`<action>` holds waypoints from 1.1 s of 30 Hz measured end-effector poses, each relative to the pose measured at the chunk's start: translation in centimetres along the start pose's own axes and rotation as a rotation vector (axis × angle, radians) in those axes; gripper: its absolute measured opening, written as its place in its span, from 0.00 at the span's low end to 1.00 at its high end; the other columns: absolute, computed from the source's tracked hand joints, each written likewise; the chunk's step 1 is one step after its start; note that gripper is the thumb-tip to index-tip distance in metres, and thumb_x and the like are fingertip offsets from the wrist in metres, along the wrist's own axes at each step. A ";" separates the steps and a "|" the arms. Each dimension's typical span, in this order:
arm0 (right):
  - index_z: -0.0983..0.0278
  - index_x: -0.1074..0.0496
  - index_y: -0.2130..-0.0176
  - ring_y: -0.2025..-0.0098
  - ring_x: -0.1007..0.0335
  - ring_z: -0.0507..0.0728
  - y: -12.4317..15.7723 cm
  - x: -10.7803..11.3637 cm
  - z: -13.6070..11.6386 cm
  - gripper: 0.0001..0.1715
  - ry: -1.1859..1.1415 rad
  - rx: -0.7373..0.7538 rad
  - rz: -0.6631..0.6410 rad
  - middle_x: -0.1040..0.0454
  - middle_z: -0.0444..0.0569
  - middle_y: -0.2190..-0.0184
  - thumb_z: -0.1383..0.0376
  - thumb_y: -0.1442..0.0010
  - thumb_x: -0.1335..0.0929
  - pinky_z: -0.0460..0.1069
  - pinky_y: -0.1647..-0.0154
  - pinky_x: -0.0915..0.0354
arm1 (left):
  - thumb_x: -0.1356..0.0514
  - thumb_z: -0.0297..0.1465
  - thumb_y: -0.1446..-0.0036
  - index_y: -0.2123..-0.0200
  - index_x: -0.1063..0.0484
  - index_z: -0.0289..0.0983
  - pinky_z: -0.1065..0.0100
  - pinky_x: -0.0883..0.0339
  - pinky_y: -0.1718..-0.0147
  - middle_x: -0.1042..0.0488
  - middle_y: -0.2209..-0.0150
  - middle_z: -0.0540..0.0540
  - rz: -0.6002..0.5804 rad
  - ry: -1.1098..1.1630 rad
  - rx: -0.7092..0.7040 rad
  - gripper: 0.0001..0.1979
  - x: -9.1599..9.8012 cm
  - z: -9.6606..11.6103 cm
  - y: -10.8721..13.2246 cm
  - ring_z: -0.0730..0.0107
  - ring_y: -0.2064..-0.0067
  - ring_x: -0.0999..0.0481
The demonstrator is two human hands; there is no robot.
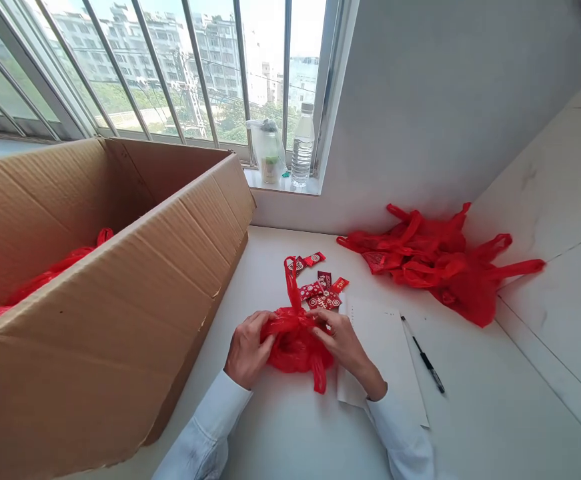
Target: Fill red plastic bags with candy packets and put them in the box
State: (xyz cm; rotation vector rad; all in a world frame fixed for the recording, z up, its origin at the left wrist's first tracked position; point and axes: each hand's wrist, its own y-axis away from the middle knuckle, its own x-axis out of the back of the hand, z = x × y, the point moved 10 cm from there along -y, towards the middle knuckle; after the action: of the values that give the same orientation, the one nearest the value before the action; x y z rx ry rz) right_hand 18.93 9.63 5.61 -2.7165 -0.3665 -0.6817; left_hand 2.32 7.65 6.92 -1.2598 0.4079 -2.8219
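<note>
A thin red plastic bag [295, 353] lies on the white table in front of me, one handle loop pointing away and another toward me. From the left side, my left hand [250, 347] grips its edge between thumb and fingers. My right hand [337, 337] pinches the bag's gathered top on the right. What the bag holds, if anything, is hidden. Just beyond it are several small red packets [323, 297] with white patterns. Under my right forearm lies a sheet of white paper [380, 353], with a black pen [425, 360] beside it.
A large open cardboard box [170, 287] with red bags [60, 273] inside fills the left. More red plastic bags [435, 260] are heaped against the wall at the back right. On the windowsill stand a water bottle [303, 150] and a bagged cup [269, 157].
</note>
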 end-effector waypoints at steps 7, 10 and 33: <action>0.62 0.28 0.69 0.70 0.33 0.54 0.5 0.5 0.5 0.09 -0.003 -0.055 0.042 0.26 0.44 0.71 0.66 0.41 0.38 0.47 0.68 0.41 | 0.48 0.31 0.45 0.75 0.36 0.39 0.72 0.38 0.73 0.27 0.75 0.53 0.030 -0.006 0.121 0.07 2.0 -2.3 1.8 0.71 0.73 0.28; 0.62 0.30 0.69 0.71 0.35 0.54 0.7 1.2 1.2 0.10 0.019 -0.086 0.066 0.27 0.44 0.73 0.66 0.41 0.39 0.47 0.71 0.42 | 0.48 0.29 0.45 0.73 0.35 0.39 0.69 0.35 0.70 0.27 0.72 0.52 0.047 -0.018 0.121 0.05 2.5 -2.3 3.0 0.69 0.70 0.27; 0.62 0.34 0.68 0.71 0.34 0.54 3.5 4.9 4.5 0.10 -0.100 -0.257 0.145 0.30 0.44 0.73 0.58 0.41 0.36 0.47 0.70 0.38 | 0.48 0.38 0.39 0.70 0.37 0.38 0.71 0.33 0.70 0.31 0.73 0.52 0.153 0.219 0.054 0.11 4.1 -2.4 2.1 0.71 0.70 0.28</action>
State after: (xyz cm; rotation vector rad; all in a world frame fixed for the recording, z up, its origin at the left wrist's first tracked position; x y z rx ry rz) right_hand 26.11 8.87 3.43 -2.9914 -0.1082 -0.5899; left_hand -2.40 5.62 7.88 -0.8725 0.4117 -2.8258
